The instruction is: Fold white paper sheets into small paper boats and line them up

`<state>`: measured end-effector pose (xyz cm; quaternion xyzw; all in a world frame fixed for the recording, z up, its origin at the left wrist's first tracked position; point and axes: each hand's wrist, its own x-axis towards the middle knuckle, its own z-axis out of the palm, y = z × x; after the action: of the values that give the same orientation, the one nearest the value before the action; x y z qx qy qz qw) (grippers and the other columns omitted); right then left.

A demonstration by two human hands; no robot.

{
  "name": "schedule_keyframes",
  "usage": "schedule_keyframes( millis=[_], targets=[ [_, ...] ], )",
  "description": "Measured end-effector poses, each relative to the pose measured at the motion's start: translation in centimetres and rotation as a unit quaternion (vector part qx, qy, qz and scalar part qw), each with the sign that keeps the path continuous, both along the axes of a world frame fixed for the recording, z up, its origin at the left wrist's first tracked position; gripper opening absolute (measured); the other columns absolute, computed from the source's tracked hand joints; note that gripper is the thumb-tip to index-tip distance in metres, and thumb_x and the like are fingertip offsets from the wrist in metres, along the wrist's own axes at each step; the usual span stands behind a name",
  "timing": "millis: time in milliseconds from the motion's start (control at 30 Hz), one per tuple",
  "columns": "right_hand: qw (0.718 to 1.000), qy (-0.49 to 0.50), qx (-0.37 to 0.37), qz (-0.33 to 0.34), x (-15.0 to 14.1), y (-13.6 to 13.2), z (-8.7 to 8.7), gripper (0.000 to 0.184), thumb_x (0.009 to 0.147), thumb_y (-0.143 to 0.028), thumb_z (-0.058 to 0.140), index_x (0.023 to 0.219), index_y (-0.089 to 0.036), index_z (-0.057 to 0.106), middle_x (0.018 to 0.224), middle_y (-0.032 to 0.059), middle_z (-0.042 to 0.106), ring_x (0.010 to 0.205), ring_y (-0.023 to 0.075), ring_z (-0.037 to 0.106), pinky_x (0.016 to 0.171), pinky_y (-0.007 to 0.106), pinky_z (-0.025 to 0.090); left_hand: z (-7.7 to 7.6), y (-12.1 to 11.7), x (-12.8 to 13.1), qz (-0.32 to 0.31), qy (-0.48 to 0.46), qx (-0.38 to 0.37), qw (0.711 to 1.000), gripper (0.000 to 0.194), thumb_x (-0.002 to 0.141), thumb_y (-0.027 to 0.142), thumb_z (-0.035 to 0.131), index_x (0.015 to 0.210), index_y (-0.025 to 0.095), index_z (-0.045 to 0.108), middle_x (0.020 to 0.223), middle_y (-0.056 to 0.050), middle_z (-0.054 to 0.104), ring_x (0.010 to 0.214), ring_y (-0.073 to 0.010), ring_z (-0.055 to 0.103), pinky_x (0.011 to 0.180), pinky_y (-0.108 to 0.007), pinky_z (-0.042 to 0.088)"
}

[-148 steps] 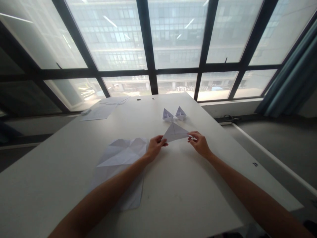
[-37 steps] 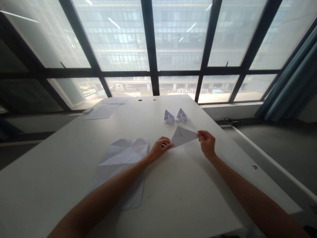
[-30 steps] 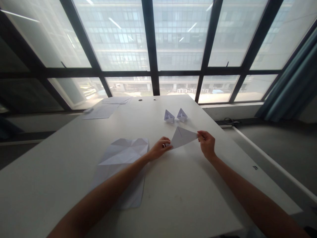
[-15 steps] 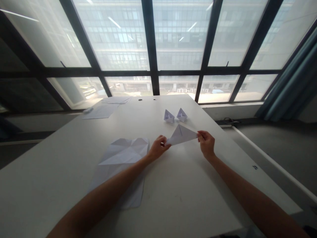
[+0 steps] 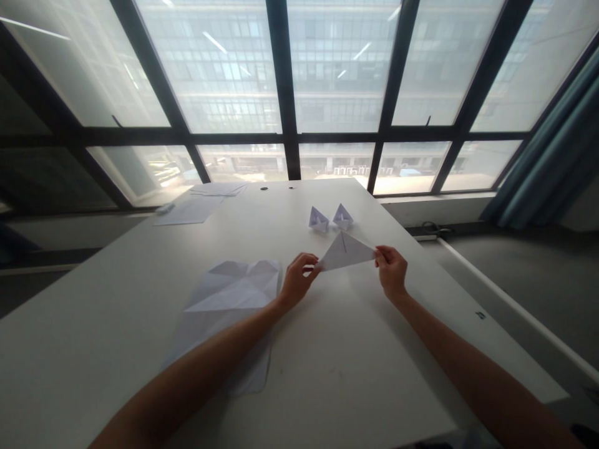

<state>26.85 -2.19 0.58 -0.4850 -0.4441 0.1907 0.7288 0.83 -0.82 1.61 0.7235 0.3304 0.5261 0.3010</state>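
Note:
A white sheet folded into a triangle is held just above the white table, peak pointing away from me. My left hand pinches its left corner. My right hand pinches its right corner. Both hands have their fingers closed on the paper. Just beyond the triangle stand two small folded paper boats, side by side.
A larger creased sheet lies flat to the left of my left hand. Loose sheets lie at the far left corner. The table's right edge drops to a grey floor. Big windows and a blue curtain stand behind.
The folded triangle has been lifted and tilted up a little between my hands. My left hand's fingers have shifted along its left corner; the right hand has barely moved.

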Motion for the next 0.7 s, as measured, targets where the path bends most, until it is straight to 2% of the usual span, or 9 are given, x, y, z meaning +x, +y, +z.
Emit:
schedule_keyframes(
  millis=[100,233,433,700],
  targets=[
    [1.0,-0.001,-0.003,-0.002,-0.06,-0.04,-0.03,0.025,0.077,-0.037,0.069,0.09,-0.016,0.067,0.065,-0.0009,0.062,0.051,0.0108,0.049,0.047,0.024,0.041,0.41,-0.23,-0.12,0.012,0.001,0.005,1.0,0.011,0.087,0.029,0.064,0.084,0.018,0.061,0.104,-0.005,0.057,0.091,-0.0152,0.062,0.076,-0.029,0.059],
    [1.0,-0.006,-0.009,-0.012,-0.11,0.01,-0.17,0.027,0.077,-0.04,0.068,0.091,-0.016,0.066,0.065,-0.0007,0.061,0.051,0.0113,0.049,0.048,0.025,0.042,0.84,-0.64,-0.06,0.019,0.008,-0.014,1.0,0.014,0.09,0.032,0.06,0.085,0.019,0.059,0.098,-0.005,0.062,0.093,-0.0166,0.062,0.079,-0.03,0.058],
    [1.0,-0.002,-0.002,-0.016,-0.11,0.06,-0.18,0.026,0.077,-0.039,0.069,0.09,-0.016,0.066,0.064,-0.0012,0.061,0.052,0.0113,0.049,0.049,0.025,0.042,0.63,-0.82,0.27,-0.01,-0.017,-0.027,0.999,0.016,0.092,0.033,0.059,0.085,0.019,0.057,0.098,-0.005,0.067,0.102,-0.0192,0.064,0.086,-0.034,0.056],
    [1.0,0.005,0.005,-0.016,-0.26,-0.08,0.06,0.027,0.077,-0.039,0.07,0.091,-0.016,0.066,0.064,-0.0011,0.061,0.052,0.0113,0.049,0.049,0.025,0.042,-0.12,-0.21,0.17,0.007,0.02,-0.027,0.999,0.013,0.09,0.032,0.06,0.088,0.02,0.06,0.09,-0.003,0.067,0.089,-0.0175,0.067,0.082,-0.033,0.056]
  ],
)
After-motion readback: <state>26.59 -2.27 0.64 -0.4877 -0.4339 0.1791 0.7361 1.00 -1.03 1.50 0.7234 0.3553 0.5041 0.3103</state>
